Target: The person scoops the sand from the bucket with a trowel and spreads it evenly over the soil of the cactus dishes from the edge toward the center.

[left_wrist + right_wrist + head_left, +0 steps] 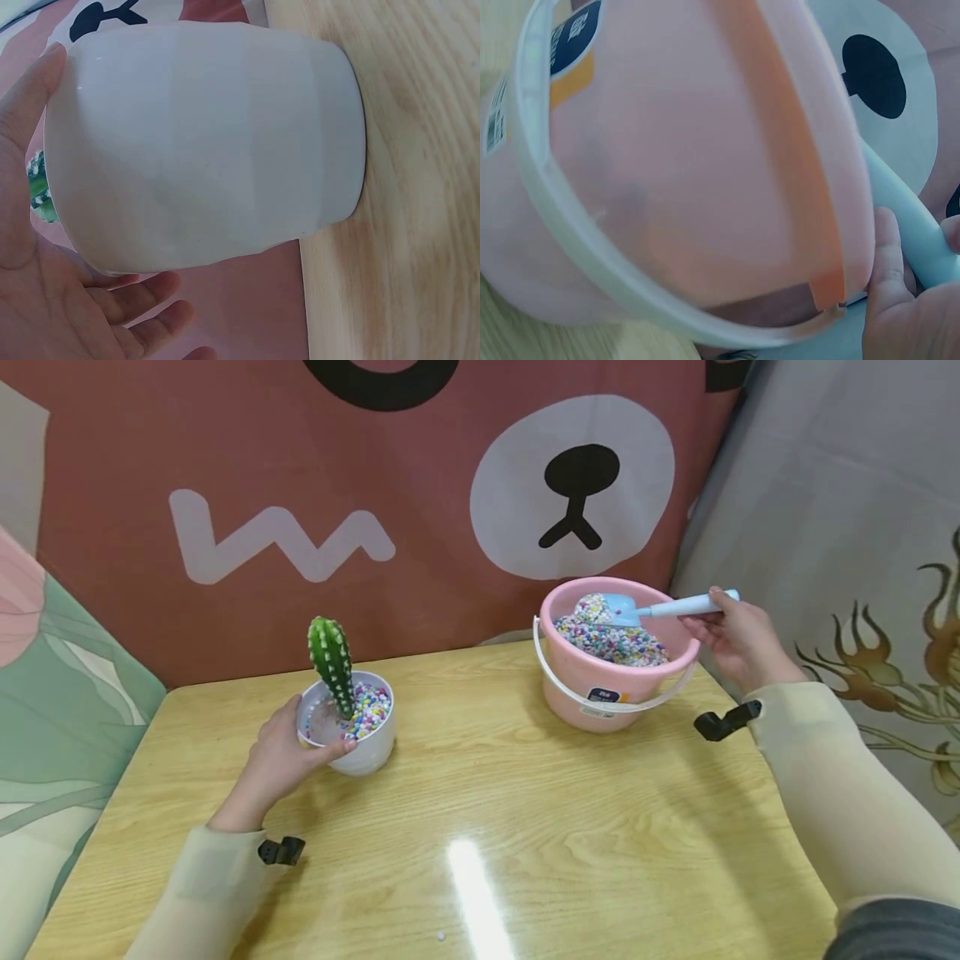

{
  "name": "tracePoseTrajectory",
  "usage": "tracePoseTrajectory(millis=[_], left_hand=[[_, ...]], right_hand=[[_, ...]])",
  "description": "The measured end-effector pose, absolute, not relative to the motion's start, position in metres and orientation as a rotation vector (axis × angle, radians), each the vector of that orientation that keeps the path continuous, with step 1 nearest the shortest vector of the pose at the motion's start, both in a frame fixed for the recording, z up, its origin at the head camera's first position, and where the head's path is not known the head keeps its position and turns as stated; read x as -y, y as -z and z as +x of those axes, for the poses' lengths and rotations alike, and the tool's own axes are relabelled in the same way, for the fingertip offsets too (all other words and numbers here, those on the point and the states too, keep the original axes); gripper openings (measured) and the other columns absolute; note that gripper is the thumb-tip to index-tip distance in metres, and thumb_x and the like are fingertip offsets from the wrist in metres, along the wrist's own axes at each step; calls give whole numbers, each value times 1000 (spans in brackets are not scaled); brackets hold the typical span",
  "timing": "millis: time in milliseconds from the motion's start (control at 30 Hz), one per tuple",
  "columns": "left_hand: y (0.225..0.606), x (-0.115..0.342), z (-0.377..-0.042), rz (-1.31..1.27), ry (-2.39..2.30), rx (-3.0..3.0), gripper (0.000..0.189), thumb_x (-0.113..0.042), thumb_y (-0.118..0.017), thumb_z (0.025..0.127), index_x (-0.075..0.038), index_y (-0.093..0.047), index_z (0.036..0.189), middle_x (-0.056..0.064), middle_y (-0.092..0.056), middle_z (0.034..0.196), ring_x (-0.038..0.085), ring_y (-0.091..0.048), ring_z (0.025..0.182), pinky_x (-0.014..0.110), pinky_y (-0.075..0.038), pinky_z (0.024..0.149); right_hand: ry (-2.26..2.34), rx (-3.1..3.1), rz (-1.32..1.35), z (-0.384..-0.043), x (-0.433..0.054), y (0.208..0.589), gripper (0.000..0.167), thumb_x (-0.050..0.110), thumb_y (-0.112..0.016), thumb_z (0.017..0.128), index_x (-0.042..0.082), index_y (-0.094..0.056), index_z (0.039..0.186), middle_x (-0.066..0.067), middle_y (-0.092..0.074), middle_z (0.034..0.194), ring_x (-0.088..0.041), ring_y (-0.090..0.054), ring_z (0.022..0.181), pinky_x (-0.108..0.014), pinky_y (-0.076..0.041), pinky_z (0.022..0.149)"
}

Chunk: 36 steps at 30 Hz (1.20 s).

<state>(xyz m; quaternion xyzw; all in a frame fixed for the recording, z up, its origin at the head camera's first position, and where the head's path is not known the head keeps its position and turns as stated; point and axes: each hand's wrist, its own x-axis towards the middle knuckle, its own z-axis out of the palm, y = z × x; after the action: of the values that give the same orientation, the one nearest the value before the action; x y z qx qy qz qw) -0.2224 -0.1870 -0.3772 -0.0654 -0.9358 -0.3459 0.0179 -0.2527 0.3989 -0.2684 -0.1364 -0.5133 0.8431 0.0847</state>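
Scooping seems in progress: at three o'clock, a loaded scoop (663,608) is pinched by the right hand (742,639) over the bucket (577,672); toward eight, the pot (375,743) is gripped by the left hand (281,752). Level lifting seems required.

My feed shows a smooth, round pink plastic bucket (573,678) and pale-blue plastic scoop (675,607). The white rounded pot (369,755) looks smooth, the yellowish wood-grain tabletop (525,793) glossy.

Head looks down; wrist views (seemingly sideways) crowd pot (202,150), bucket (682,172).
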Motion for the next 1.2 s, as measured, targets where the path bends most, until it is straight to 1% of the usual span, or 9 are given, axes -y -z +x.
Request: tracePoseTrajectory(millis=[133, 267, 467, 567, 767, 1000, 1133, 1200], left_hand=[[377, 187, -223, -191, 1090, 2920, 121, -54, -82, 84, 10, -13, 160, 38, -28, 158, 59, -25, 143, 77, -27, 107], [377, 188, -223, -195, 1100, 2911, 120, -54, -82, 84, 9, -14, 160, 38, -30, 157, 59, -27, 142, 77, -28, 106], [378, 189, -223, -211, 1104, 2875, 116, -52, -83, 84, 9, -20, 159, 36, -36, 154, 57, -32, 141, 77, -29, 106], [378, 188, -223, -207, 1111, 2877, 115, -51, -83, 84, 9, -19, 159, 37, -35, 155, 57, -30, 141, 76, -28, 106], [377, 186, -222, -193, 1118, 2884, 115, -50, -83, 84, 9, -18, 160, 36, -34, 155, 57, -29, 142, 76, -28, 107], [378, 186, -221, -176, 1125, 2888, 117, -52, -82, 84, 7, -17, 161, 36, -32, 157, 57, -27, 143, 76, -27, 107], [378, 186, -221, -184, 1136, 2881, 116, -51, -82, 84, 5, -18, 161, 34, -35, 156, 55, -29, 143, 76, -28, 106], [378, 186, -221, -185, 1138, 2876, 115, -51, -83, 84, 5, -19, 161, 34, -36, 155, 55, -30, 143, 76, -29, 106]], right_hand=[[-2519, 1519, -446, -253, -394, 265, 24, 29, -60, 105, 8, -55, 115, -9, -68, 85, -17, -73, 81, -23, -59, 79], [-2570, 1482, -434, -252, -385, 259, 26, 29, -63, 104, 9, -55, 119, -9, -65, 93, -17, -71, 85, -24, -58, 82], [-2609, 1487, -369, -252, -363, 252, 27, 28, -65, 102, 9, -55, 118, -9, -62, 98, -17, -68, 87, -25, -59, 80], [-2594, 1524, -376, -254, -352, 250, 29, 29, -68, 101, 10, -56, 118, -7, -61, 99, -16, -68, 86, -24, -59, 79], [-2531, 1675, -326, -257, -330, 249, 34, 32, -66, 102, 11, -51, 124, -5, -60, 102, -14, -65, 88, -22, -58, 80], [-2523, 1736, -235, -261, -306, 249, 32, 30, -61, 105, 7, -50, 124, -5, -62, 97, -13, -67, 83, -21, -58, 77], [-2548, 1741, -184, -264, -291, 247, 26, 27, -59, 106, 6, -53, 118, -5, -62, 94, -13, -67, 79, -21, -58, 76], [-2551, 1768, -160, -264, -284, 246, 23, 27, -58, 106, 5, -55, 115, -5, -62, 94, -13, -67, 80, -21, -58, 76]])
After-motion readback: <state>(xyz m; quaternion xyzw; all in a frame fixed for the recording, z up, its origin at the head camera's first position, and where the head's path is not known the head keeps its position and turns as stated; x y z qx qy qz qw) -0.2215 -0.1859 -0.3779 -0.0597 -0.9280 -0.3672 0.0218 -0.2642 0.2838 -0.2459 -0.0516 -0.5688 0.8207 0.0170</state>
